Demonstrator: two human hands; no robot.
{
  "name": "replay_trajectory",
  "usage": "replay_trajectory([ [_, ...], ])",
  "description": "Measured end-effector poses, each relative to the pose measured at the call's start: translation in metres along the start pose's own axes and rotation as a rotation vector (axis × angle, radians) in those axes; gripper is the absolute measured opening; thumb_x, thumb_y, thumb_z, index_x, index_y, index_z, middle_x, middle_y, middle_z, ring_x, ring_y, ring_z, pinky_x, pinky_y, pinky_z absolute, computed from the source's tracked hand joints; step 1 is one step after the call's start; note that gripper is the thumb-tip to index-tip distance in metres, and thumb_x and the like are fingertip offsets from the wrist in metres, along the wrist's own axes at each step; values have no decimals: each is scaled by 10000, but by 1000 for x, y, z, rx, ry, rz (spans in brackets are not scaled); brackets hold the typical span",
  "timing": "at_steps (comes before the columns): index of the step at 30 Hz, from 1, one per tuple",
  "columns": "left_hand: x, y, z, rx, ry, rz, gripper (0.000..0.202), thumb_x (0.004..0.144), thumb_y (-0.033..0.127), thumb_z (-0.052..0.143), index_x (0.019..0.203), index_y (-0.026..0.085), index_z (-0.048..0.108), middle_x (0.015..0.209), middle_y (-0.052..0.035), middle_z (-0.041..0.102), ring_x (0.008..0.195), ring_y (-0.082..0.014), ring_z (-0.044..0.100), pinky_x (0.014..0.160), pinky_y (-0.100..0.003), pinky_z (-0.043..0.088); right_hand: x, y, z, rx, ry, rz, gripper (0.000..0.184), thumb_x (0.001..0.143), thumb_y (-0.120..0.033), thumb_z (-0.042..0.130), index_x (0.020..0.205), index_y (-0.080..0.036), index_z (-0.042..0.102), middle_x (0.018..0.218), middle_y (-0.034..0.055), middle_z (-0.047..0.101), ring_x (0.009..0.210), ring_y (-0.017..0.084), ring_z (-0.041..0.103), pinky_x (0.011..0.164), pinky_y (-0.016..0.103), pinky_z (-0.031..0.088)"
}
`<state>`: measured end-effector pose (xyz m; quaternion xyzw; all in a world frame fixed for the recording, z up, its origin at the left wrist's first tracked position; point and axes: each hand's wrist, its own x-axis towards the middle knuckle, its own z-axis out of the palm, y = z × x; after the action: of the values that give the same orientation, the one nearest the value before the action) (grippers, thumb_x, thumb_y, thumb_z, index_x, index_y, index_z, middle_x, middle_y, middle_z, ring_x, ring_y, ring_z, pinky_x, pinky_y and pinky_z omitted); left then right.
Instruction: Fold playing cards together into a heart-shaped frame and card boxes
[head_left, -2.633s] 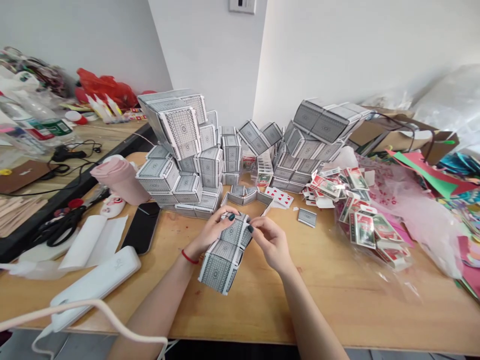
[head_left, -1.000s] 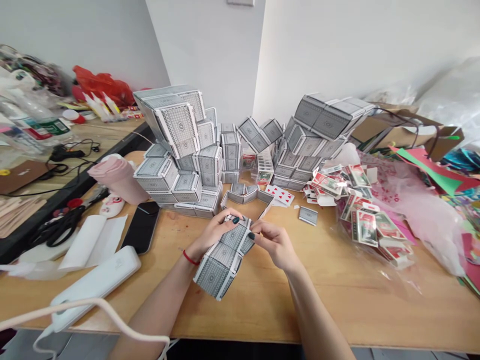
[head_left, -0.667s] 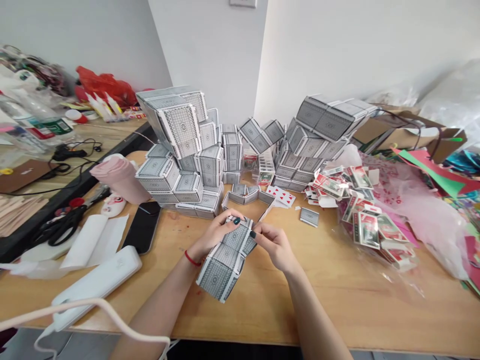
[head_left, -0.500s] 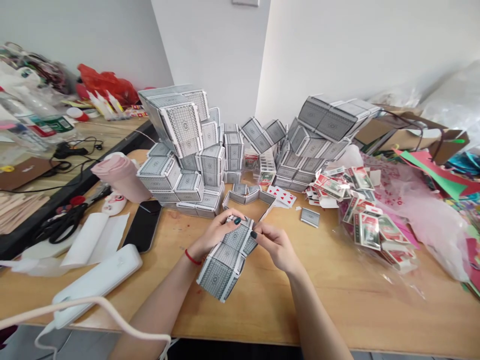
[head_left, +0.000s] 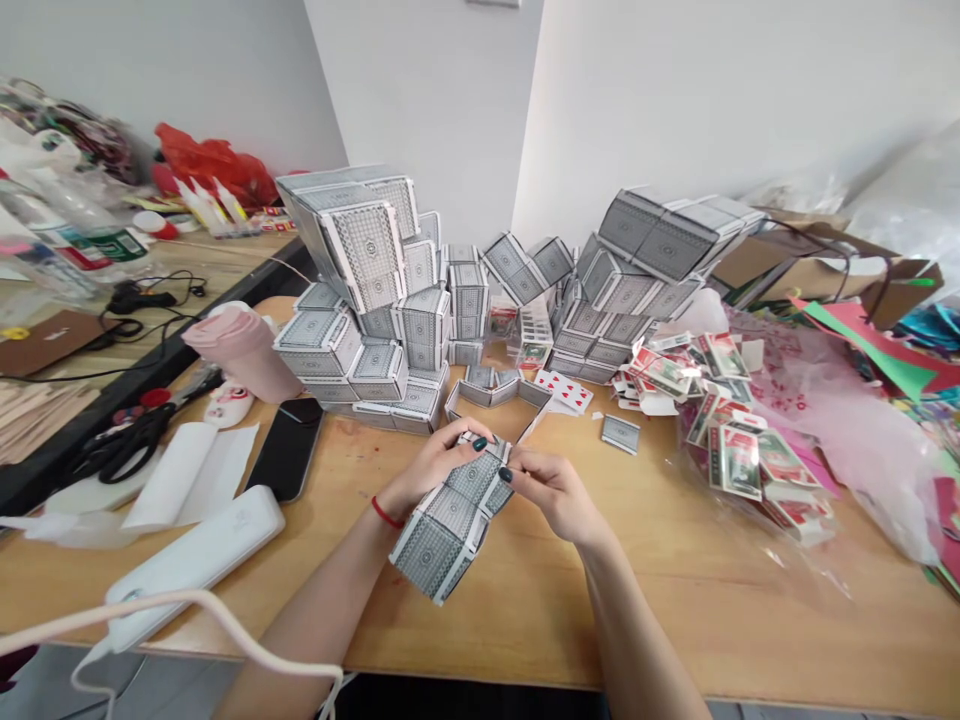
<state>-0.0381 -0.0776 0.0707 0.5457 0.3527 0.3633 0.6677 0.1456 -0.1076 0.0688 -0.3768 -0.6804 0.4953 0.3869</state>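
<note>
"Holding anything, those two hands?"

"Yes. The left hand (head_left: 431,468) grasps the upper end of a card block (head_left: 435,545), with the thumb laid across its top face. A red bracelet (head_left: 386,513) circles that wrist."

"And the right hand (head_left: 553,492)?"

"Its thumb and bent fingers meet the block's right edge, near the same upper end. The fingertips are partly hidden, so I can't tell whether they pinch something or only press."

"Where is the block?"

"Just below the middle of the frame, slanted, its far end pointing to the lower left. It's made of patterned grey card backs with white edges."

"What lies around it?"

"Beyond the fingers, near the centre, sits a low card ring (head_left: 495,391). Right of that are face-up hearts cards (head_left: 568,392), and a bit lower, a grey card piece (head_left: 620,434)."

"Anything taller?"

"Two of them: a left card stack (head_left: 367,255) at left of centre and a right card stack (head_left: 652,240) in the upper right, both of similar blocks."

"And the sides?"

"Red-and-white card boxes (head_left: 735,460) lie at the right; a dark phone (head_left: 285,450) and a white power bank (head_left: 195,555) rest at the lower left."
</note>
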Motion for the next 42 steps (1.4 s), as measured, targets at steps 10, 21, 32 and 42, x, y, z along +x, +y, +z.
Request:
replay_trajectory([
  [10, -2, -2, -5, 101, 14, 65, 310, 784, 452, 534, 929, 178, 550, 818, -17, 537, 651, -113, 437, 597, -224, 362, -2, -6, -8, -91, 74, -107, 138, 806, -325, 577, 784, -192, 605, 822, 69, 625, 804, 199, 552, 783, 355, 429],
  [21, -3, -2, -6, 207, 19, 227, 332, 777, 468, 534, 934, 177, 557, 959, -56, 530, 899, -193, 469, 823, -286, 362, 0, 3, -9, 48, 263, -213, 211, 708, -308, 694, 855, -221, 570, 904, 63, 536, 894, 205, 526, 820, 372, 448],
  [32, -4, -3, -7, 305, 167, 337, 327, 792, 485, 498, 929, 191, 548, 973, -63, 505, 974, -214, 448, 885, -313, 343, 5, 9, 4, 326, 428, 36, 438, 638, -346, 748, 1030, -211, 609, 1096, 93, 621, 999, 248, 589, 927, 463, 464],
  [42, -3, -9, -8, 355, 141, 349, 222, 835, 395, 459, 919, 196, 512, 983, -58, 482, 1018, -203, 426, 923, -313, 323, 1, 9, 3, 174, 358, -44, 278, 705, -271, 703, 982, -253, 687, 1152, 76, 618, 1103, 261, 548, 967, 452, 432],
])
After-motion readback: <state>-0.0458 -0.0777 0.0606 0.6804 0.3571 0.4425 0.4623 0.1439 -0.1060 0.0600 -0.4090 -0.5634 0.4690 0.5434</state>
